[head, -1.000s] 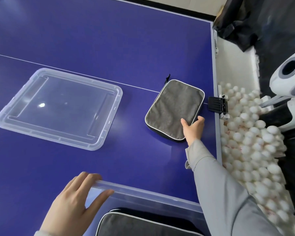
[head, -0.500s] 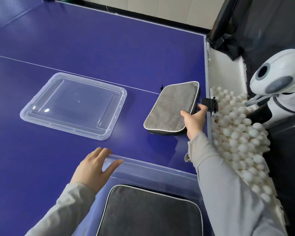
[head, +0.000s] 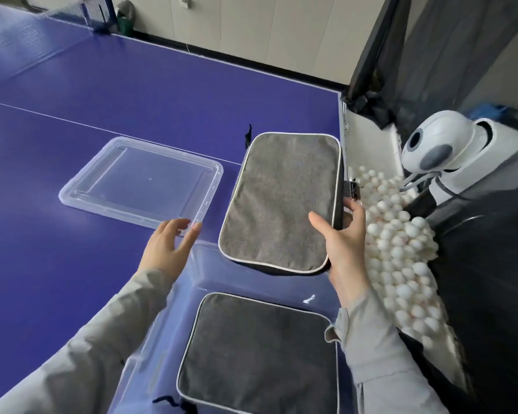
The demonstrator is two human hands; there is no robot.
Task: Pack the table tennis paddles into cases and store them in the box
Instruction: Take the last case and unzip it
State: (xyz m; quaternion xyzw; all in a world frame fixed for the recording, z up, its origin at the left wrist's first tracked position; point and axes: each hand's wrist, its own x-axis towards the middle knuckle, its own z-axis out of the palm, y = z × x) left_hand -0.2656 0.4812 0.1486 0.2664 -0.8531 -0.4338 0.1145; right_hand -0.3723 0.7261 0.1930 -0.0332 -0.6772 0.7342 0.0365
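You have one grey case (head: 260, 357) already lying flat on the floor of the clear box (head: 168, 330), which sits at the near edge of the blue counter (head: 72, 264), so at least one case is stored. Your right hand (head: 346, 246) grips the second grey case (head: 281, 201) by its near right corner, thumb on top and fingers curled under the dark side; the case is tilted, lifted off the counter, and hangs above the far rim of the box, not yet inside. Your left hand (head: 169, 245) is spread with relaxed fingers, holding nothing, above the far left corner of the box, just beside the near edge of the clear lid (head: 141, 186). The lid lies flat on the counter, apart from the box, to the left of the held case. Judging from this, what is left is to lower the second case into the box, most likely onto or beside the first, and probably to fit the lid afterwards. No loose paddles show anywhere, and I cannot tell whether either case holds one, since both are closed. To the right, off the counter's edge, lies a heap of white balls (head: 401, 249) beside a white ball machine (head: 440, 147). As for writing: no brand, label or lettering is readable on the cases, box, lid or machine.
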